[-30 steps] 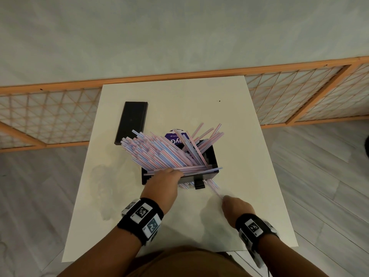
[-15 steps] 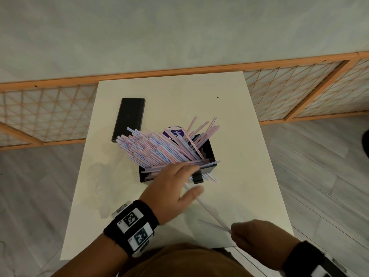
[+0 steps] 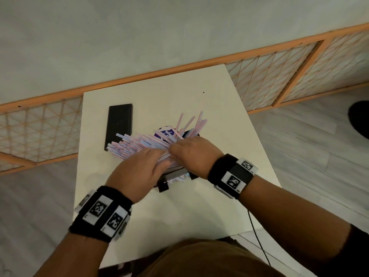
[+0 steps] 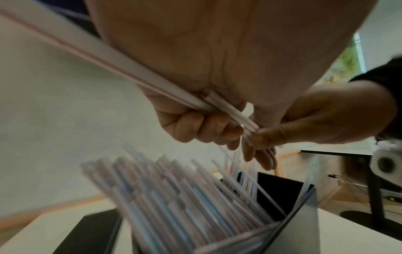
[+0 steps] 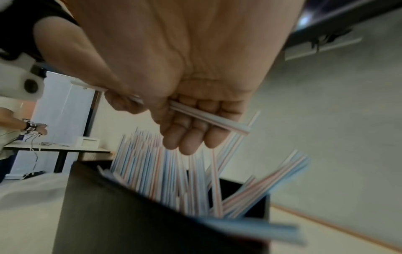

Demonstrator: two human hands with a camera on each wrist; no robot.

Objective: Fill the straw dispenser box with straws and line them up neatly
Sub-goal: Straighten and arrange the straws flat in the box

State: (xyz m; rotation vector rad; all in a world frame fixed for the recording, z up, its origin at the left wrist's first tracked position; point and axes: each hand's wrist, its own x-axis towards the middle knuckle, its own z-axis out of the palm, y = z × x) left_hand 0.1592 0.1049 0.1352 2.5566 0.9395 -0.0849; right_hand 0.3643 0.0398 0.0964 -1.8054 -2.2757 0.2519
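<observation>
Nearest, above the box (image 3: 175, 173) on the desk (image 3: 199, 206), the left hand (image 3: 137, 172) and right hand (image 3: 194, 151) meet, each with fingers curled round a few loose straws (image 4: 219, 104). Below them, the straws (image 3: 139, 144) in the box lean fanned and uneven. Farther back lies a black lid (image 3: 118, 124).

The purple packet (image 3: 164, 133) bears white lettering — too blurred to read.

Straws (image 3: 139, 143) in dispenser box (image 3: 175, 173) mid-table (image 3: 179, 212); lid (image 3: 119, 125) behind-left; both hands above box.
</observation>
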